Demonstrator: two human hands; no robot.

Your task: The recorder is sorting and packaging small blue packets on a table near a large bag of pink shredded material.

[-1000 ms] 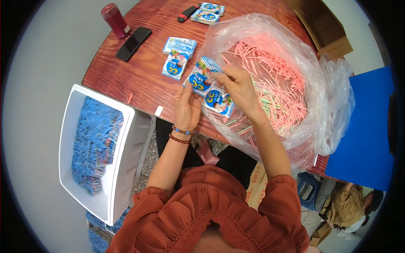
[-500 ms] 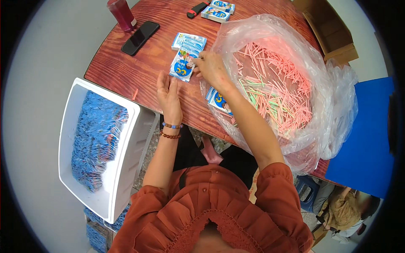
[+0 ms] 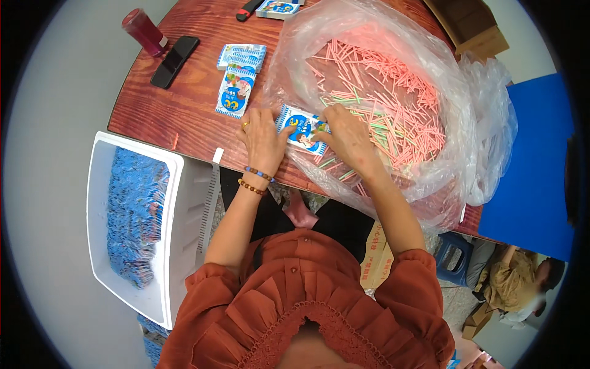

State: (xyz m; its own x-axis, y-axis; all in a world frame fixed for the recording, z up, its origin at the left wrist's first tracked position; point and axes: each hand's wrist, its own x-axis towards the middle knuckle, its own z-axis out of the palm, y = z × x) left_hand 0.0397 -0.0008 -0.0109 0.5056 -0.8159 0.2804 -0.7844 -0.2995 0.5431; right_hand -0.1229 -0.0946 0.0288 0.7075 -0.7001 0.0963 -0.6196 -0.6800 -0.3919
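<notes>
A small blue-and-white packet [image 3: 300, 130] with a cartoon print lies at the near left edge of a clear plastic bag [image 3: 295, 46]. My left hand [image 3: 264, 138] is closed on its left end, thumb on top, a ring on one finger. Around the right end curl the fingers of my right hand [image 3: 351, 140]; its forearm crosses the near side of the bag. Whether more packets lie beneath this one I cannot tell. Inside the bag are many thin pink sticks [image 3: 424, 132] and some green ones [image 3: 380, 128]. Left of my hands, similar packets [image 3: 236, 92] overlap in a row on the table.
A white bin [image 3: 176, 203] full of blue packets stands left of the wooden table [image 3: 190, 117]. Farther back are a phone [image 3: 175, 61], a red-filled bottle [image 3: 145, 32], a red-and-black cutter [image 3: 248, 10] and stacked packets [image 3: 278, 8]. A cardboard box [image 3: 479, 40] sits far right; another person [image 3: 513, 283] is lower right.
Both hands have moved from the overlapping packets rightward to the packet by the bag, and now grip its ends. The overlapping packets stay on the table. The whole view has shifted slightly.
</notes>
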